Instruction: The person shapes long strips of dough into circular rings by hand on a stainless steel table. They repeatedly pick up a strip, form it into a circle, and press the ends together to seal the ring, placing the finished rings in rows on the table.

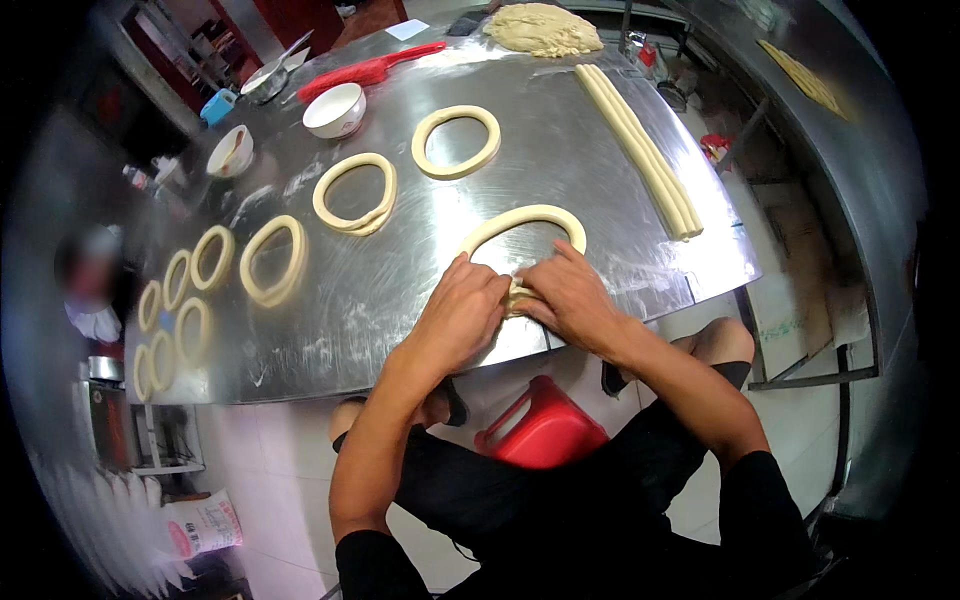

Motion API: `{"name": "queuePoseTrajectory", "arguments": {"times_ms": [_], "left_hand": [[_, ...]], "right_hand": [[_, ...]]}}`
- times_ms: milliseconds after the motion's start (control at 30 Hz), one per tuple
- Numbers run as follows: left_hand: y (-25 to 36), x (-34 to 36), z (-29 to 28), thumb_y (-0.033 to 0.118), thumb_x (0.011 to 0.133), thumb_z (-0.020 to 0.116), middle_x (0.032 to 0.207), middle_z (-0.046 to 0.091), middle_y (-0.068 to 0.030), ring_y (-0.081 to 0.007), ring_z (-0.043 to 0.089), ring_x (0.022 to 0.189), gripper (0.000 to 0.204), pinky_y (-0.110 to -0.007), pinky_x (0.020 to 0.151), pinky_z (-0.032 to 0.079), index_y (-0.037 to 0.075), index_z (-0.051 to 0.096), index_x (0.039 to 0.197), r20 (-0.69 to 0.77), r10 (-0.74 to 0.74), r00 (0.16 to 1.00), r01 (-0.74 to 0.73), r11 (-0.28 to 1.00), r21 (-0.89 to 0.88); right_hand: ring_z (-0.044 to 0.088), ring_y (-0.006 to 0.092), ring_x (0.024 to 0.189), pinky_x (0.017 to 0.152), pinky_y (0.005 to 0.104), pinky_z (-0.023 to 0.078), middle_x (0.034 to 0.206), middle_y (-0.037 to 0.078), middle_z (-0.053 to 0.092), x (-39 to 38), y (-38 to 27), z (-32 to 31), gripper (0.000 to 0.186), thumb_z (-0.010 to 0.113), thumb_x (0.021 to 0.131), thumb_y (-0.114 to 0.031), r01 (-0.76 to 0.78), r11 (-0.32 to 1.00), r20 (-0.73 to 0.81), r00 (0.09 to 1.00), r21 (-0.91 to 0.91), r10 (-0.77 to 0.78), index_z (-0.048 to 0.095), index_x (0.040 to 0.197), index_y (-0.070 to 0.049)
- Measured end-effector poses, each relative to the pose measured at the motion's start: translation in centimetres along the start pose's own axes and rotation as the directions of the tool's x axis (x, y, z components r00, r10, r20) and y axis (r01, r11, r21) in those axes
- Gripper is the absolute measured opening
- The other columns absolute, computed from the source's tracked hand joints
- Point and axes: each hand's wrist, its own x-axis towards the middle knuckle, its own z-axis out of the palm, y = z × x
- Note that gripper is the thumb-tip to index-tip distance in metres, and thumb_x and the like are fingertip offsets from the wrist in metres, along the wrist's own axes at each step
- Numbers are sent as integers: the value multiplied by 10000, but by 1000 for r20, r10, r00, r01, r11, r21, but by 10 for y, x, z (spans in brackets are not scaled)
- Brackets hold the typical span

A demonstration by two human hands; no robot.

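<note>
My left hand has its fingers curled on the near part of a pale dough loop on the steel table. My right hand grips the same loop beside it, thumb and fingers around the dough ends, which are partly hidden between the two hands. Several finished-looking dough rings lie flat across the middle and left of the table. Long dough strands lie side by side at the right. A large lump of dough rests at the far edge.
White bowls, a red long-handled tool and a metal pot sit along the back left. A red stool stands between my legs under the near edge. Another steel counter is at the right. A sack lies on the floor at left.
</note>
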Motion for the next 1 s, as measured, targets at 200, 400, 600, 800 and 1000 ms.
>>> {"name": "queuePoseTrajectory", "arguments": {"times_ms": [200, 400, 600, 800, 1000], "left_hand": [[-10, -3, 2, -9, 878, 724, 1040, 713, -158, -351, 672, 1082, 225, -534, 1249, 378, 16, 751, 1099, -2, -90, 996, 87, 977, -194], [-16, -2, 5, 27, 871, 707, 1040, 722, -124, -332, 660, 1129, 217, -560, 1274, 336, 12, 753, 1082, 19, -12, 1000, 16, 970, -244], [-19, -9, -3, 195, 869, 794, 1106, 686, -121, -325, 643, 1148, 288, -561, 1300, 287, 19, 735, 1089, -135, -51, 990, 27, 984, -173], [-22, -10, 0, 215, 850, 856, 1068, 691, -112, -314, 650, 1130, 315, -559, 1299, 295, 25, 750, 1078, -20, 9, 1000, -13, 972, -236], [-24, -14, -5, 248, 827, 883, 1069, 711, -116, -321, 658, 1129, 387, -557, 1291, 316, 37, 753, 1125, -40, -25, 999, 15, 971, -238]], "right_hand": [[673, 316, 928, 1089, 501, 523, 927, 100, 653, 7, 8, 1, 240, 806, 912, -140, 206, 978, 41, 977, 33, -208, 663, 1093, -73], [672, 331, 914, 949, 472, 568, 962, 124, 662, 4, 6, 4, 245, 817, 915, -155, 118, 993, 86, 989, 30, -120, 656, 1073, -61], [674, 354, 1034, 1005, 492, 535, 1148, 136, 681, 23, -16, -18, 288, 815, 918, -184, -84, 995, 216, 974, 59, 69, 695, 1150, -63], [660, 333, 1052, 1135, 565, 461, 1083, 102, 684, 11, 2, -15, 264, 813, 910, -210, 8, 997, 286, 958, -72, 13, 689, 1094, -67], [662, 322, 1116, 1176, 589, 404, 1194, 101, 680, 21, -16, -18, 308, 822, 901, -269, -52, 988, 229, 970, -143, 84, 708, 1125, -92]]}}
